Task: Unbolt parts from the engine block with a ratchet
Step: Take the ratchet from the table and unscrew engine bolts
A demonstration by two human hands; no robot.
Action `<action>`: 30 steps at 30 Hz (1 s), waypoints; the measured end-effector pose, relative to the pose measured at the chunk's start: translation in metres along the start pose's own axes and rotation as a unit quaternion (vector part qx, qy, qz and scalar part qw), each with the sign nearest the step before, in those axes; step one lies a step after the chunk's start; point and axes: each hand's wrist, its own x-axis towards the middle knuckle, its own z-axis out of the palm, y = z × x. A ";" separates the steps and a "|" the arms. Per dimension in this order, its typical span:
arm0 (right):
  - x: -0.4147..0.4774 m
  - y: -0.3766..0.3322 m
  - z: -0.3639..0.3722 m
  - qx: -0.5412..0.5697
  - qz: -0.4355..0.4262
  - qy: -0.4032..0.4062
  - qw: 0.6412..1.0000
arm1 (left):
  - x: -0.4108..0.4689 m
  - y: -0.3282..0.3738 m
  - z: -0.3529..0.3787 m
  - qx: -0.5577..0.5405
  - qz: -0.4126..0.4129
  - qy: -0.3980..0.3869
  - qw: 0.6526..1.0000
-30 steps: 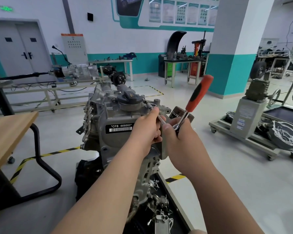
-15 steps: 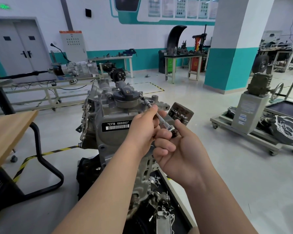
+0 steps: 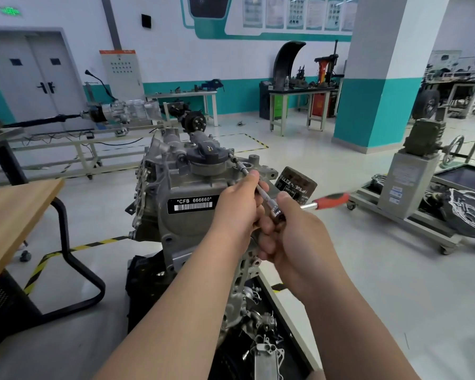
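View from a head camera, looking down two bare forearms at an engine [image 3: 181, 215] standing in a workshop. Since half a second ago the ratchet [image 3: 330, 200] has swung round: its red handle, then out of sight, now sticks out to the right of the right hand [image 3: 299, 237] and is blurred. A second ago that handle pointed up and to the right. Both hands are in nearly the same place as before.

The left hand [image 3: 239, 212] pinches a thin metal extension [image 3: 264, 193] between thumb and curled fingers. The extension slopes up and away from the hands to the top of the engine, ending just right of a black cap [image 3: 207, 153]. The right hand is curled round the ratchet's head, just right of the left hand and touching it. A dark filter [image 3: 296, 185] sits just beyond the right hand.

Below the wrists, at the engine's foot, lies a black tray [image 3: 287, 315]. It holds loose metal parts [image 3: 268, 360]: a ribbed silver piece and smaller bits too tangled to tell apart. A wooden tabletop [image 3: 11, 215] lies well left of the left arm
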 end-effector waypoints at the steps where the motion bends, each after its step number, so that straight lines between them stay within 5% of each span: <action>1: 0.000 -0.001 -0.001 -0.088 -0.038 0.022 0.995 | 0.000 0.000 0.000 -0.002 -0.003 -0.002 1.000; 5: 0.000 -0.006 -0.006 -0.346 -0.154 0.076 0.923 | -0.001 0.001 0.002 -0.008 -0.011 0.001 1.000; 9: 0.000 -0.010 -0.009 -0.534 -0.222 0.095 0.810 | -0.001 0.002 0.002 -0.019 -0.011 0.007 1.000; 12: 0.002 -0.015 -0.010 -0.537 -0.240 0.089 0.804 | -0.001 0.002 0.002 -0.021 -0.010 -0.001 1.000; 16: 0.009 -0.021 -0.010 -0.282 -0.119 0.055 0.950 | 0.000 0.004 0.002 -0.007 -0.014 -0.016 1.000; 19: 0.007 -0.020 -0.010 -0.037 0.008 -0.022 0.999 | 0.000 0.004 0.003 0.008 -0.009 -0.007 1.000; 25: -0.002 -0.017 -0.001 0.273 0.162 -0.112 0.942 | 0.002 0.005 0.001 0.032 -0.008 -0.001 0.999; 30: -0.006 -0.017 0.003 0.401 0.213 -0.117 0.883 | 0.008 0.007 -0.001 0.073 -0.003 0.011 0.997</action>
